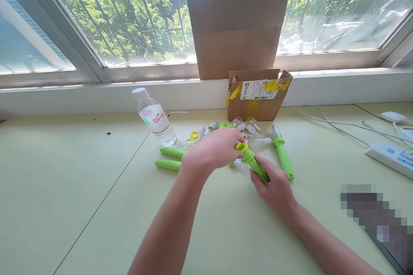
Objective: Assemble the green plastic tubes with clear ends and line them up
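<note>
My right hand [274, 182] is wrapped round a green plastic handle [254, 164], held tilted with its flared end up and to the left. A yellow ring [241, 148] sits at the mouth of that end. My left hand [222, 148] reaches across from the left, its thumb and forefinger closed at the ring's edge. Beyond the hands lies a loose cluster of clear ridged caps [260, 142] and white plastic pieces [252, 130], partly hidden by my left hand. On the right lies a green stick with a clear cap [282, 152] on its end.
Two more green handles [168, 164] lie left of my left wrist, near yellow rings [192, 136] and a water bottle [156, 118]. A cardboard box [254, 109] stands by the window. To the right are a power strip [389, 157], cables and a blurred dark object [377, 219].
</note>
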{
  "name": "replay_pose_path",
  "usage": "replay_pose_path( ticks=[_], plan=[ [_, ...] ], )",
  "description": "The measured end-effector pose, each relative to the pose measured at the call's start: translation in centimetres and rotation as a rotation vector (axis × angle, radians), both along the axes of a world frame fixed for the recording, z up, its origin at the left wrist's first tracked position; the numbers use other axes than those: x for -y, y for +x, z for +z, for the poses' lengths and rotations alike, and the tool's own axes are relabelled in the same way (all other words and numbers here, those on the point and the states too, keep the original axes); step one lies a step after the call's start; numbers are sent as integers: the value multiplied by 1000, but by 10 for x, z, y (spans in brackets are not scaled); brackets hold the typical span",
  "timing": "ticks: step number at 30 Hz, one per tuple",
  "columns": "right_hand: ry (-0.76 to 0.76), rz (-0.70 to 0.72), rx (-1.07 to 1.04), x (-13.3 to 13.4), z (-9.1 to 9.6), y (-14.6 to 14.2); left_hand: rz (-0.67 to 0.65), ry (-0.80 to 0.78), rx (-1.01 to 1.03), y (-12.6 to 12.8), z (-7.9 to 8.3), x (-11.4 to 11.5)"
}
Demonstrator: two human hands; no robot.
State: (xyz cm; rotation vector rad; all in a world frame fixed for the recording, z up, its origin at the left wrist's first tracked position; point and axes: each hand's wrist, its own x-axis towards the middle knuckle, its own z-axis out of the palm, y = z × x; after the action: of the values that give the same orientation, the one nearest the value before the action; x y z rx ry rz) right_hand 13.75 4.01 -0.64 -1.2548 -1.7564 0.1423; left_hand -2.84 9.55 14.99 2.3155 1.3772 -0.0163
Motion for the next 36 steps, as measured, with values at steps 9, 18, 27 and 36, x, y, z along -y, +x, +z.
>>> replay_pose_path(
  ticks=[9, 18, 27, 36],
  plan=[
    [90, -74, 41, -2, -4, 1, -12, -13, 10, -2, -3, -3],
    [102, -65, 37, -1, -2, 0, -22, -43, 43, -6, -3, -3],
    [97, -46, 22, 1, 0, 0, -19, -49, 15, -3, 2, 3],
    [90, -62, -7, 1, 3, -1, -23, -33, -42, 1, 5, 7]
  ],
)
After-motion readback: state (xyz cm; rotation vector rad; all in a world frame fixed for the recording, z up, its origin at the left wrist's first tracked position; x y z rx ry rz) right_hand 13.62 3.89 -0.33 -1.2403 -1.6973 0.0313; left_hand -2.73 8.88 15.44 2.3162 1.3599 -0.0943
